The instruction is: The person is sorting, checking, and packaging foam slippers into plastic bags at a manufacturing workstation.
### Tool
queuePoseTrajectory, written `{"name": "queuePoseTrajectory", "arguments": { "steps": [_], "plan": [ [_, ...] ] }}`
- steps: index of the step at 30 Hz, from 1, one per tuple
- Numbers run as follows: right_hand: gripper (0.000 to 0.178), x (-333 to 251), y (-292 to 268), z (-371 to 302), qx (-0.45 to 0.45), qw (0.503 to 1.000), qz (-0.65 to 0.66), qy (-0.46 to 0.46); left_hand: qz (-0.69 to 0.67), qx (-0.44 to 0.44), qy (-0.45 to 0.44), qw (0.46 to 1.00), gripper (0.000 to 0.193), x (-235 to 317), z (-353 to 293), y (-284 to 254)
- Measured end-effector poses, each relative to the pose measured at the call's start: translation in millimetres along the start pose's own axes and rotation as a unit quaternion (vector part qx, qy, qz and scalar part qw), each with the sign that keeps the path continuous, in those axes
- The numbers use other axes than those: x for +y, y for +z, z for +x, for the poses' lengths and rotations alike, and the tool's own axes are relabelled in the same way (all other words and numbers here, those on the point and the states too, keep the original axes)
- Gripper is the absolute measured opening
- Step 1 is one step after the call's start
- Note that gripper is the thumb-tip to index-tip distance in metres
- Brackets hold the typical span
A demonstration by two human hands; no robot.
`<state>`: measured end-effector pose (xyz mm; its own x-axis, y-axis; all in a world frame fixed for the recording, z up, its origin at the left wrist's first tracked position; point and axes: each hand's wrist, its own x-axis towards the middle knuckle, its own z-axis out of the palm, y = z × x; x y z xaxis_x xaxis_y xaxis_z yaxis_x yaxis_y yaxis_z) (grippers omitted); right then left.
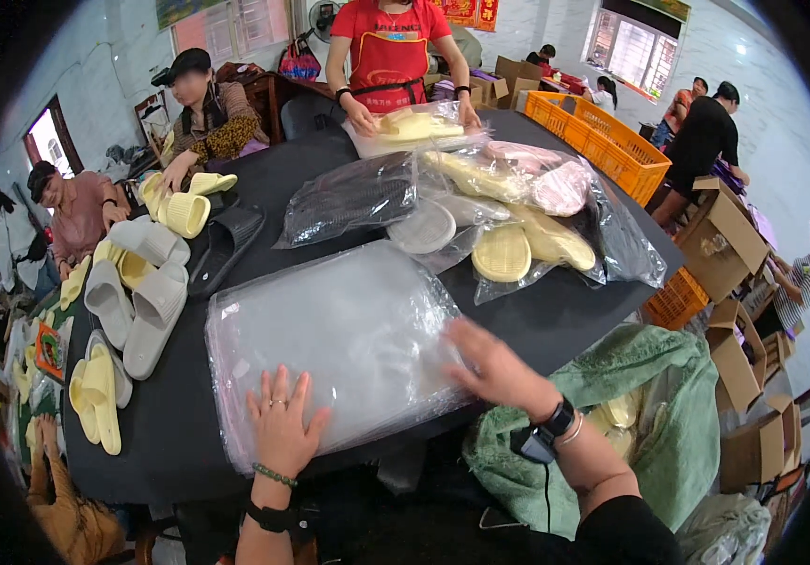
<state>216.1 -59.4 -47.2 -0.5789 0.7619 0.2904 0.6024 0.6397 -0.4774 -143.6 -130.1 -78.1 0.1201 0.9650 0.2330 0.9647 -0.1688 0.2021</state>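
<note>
A stack of clear plastic bags lies flat on the black tabletop right in front of me. My left hand rests on its near left part, fingers spread and flat. At the stack's right edge is my right hand, somewhat blurred, its fingers stretched over the plastic and holding nothing I can see. Left of the stack lie loose slippers: grey ones, yellow ones and a black one. Beyond it are bagged slippers in black, yellow and pink.
Across the table a person in a red apron handles a bagged yellow pair. Others sit at the left. A green woven sack with bagged slippers stands by my right arm. Orange crates and cardboard boxes are farther right.
</note>
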Motion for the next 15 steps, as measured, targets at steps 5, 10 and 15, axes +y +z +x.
{"name": "queuePoseTrajectory", "arguments": {
  "steps": [5,10,15],
  "plan": [
    [0.060,17.7,-63.1,61.6,0.191,0.967,-0.171,0.002,0.009,0.020,0.002,1.000,0.060,-1.5,-1.1,-0.4],
    [0.057,24.3,-90.9,142.7,0.167,0.962,-0.216,-0.025,0.020,0.033,0.007,0.999,0.060,-6.4,-3.1,3.7],
    [0.056,62.8,-68.3,206.9,0.106,0.877,-0.468,-0.022,0.017,0.046,0.000,0.999,0.060,-8.4,-5.8,6.4]
  ]
}}
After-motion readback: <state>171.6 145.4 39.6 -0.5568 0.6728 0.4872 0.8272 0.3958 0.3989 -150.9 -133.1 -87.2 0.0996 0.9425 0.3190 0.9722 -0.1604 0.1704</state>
